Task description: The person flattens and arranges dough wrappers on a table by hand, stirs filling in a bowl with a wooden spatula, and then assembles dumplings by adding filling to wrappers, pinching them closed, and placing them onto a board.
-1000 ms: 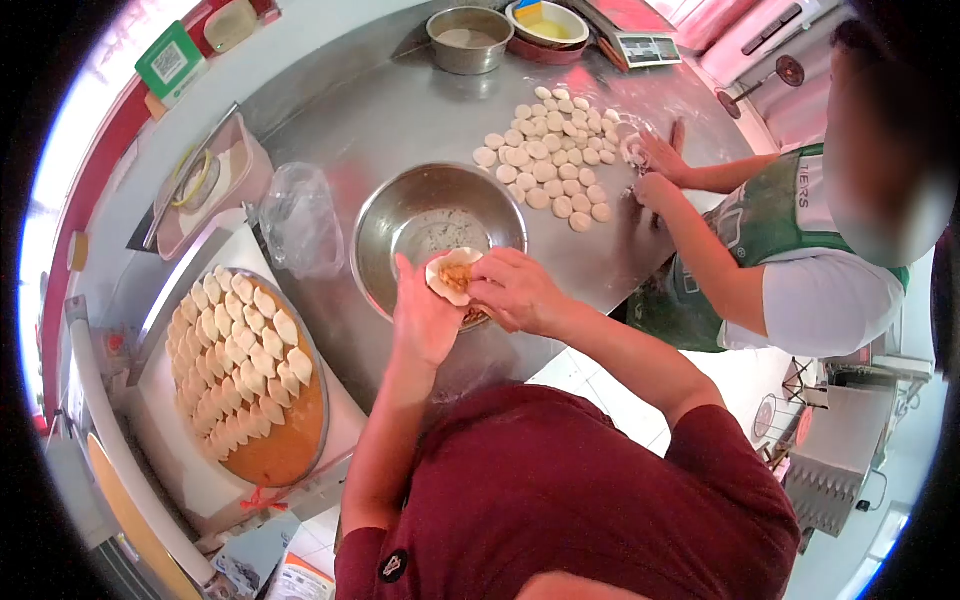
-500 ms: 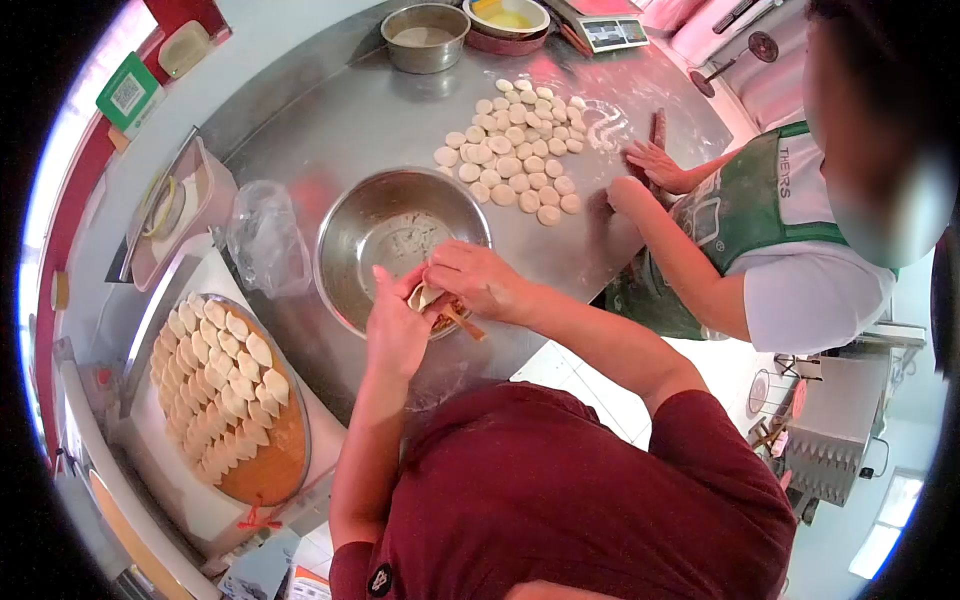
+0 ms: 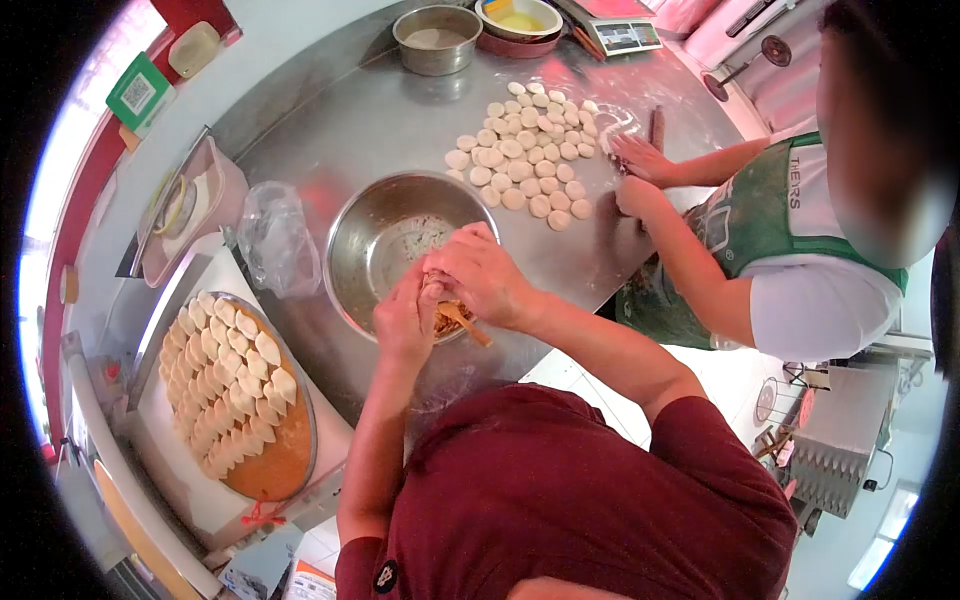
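My left hand (image 3: pixel 405 312) and my right hand (image 3: pixel 485 278) are pressed together over the near rim of a steel bowl (image 3: pixel 350 250). Their fingers close around a dumpling, which they now hide almost wholly. Below my right hand, brown minced filling (image 3: pixel 447 318) shows in the bowl, with a wooden spatula (image 3: pixel 468 325) stuck in it and its handle over the rim. Left of me, rows of folded dumplings (image 3: pixel 225 370) lie on a round wooden board (image 3: pixel 290 455).
Flat dough rounds (image 3: pixel 520 170) spread over the steel table (image 3: pixel 300 130). Across it a co-worker's hands (image 3: pixel 640 165) rest near a rolling pin (image 3: pixel 657 130). A plastic bag (image 3: pixel 275 240), a pink bin (image 3: pixel 205 220), a steel pot (image 3: pixel 437 40) and a scale (image 3: pixel 625 37) stand around.
My hands have closed together over the dumpling, whose pale wrapper showed between my fingers before. The co-worker's far hand has slid a little off the rolling pin. The whole view has shifted slightly.
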Motion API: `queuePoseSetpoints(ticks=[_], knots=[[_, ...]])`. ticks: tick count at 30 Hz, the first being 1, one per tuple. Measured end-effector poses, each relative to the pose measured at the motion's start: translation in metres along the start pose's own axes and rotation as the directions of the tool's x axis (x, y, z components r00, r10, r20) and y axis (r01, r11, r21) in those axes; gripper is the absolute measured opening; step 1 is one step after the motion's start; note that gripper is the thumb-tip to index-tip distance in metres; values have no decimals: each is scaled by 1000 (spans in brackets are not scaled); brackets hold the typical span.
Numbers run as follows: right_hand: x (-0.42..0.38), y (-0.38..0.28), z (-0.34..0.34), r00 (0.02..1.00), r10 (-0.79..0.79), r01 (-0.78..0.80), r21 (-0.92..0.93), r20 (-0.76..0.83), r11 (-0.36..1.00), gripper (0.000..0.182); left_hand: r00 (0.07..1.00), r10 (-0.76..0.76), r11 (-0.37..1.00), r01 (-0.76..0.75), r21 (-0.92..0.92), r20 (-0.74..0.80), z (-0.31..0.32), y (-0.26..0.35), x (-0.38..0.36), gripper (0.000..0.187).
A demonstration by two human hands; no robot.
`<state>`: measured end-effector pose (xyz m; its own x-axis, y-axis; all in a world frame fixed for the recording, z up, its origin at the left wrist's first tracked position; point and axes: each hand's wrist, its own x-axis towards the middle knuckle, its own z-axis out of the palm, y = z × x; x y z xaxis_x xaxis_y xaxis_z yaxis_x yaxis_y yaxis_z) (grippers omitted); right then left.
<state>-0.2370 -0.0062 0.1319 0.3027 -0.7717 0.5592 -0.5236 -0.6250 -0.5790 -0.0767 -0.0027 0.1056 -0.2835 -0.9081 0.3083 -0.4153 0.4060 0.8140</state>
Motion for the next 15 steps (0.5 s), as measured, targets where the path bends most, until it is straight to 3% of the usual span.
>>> queuePoseSetpoints(ticks=[3,4,6,7,9,11,15], knots=[[-4,-3,-3,977,209,-194,234,-40,953,37,969,-246,945,243,-217,18,-1,-4,-6,31],[-5,-6,-3,954,296,-262,340,-51,903,44,948,-314,841,299,-451,43,-4,-1,-4,31],[-19,0,8,896,415,-433,513,156,741,55,899,-417,473,339,-813,133,-9,10,0,33],[-21,-4,13,850,455,-518,575,265,633,61,902,-422,487,310,-817,90,-7,12,-1,36],[-23,-12,19,842,469,-533,552,268,641,64,907,-421,507,245,-826,11,4,11,-1,43],[-18,-21,18,841,482,-530,555,246,641,64,925,-380,646,262,-717,-4,2,11,-2,43],[-13,-20,21,921,384,-381,344,64,858,55,930,-358,753,237,-614,-79,5,10,-3,35]])
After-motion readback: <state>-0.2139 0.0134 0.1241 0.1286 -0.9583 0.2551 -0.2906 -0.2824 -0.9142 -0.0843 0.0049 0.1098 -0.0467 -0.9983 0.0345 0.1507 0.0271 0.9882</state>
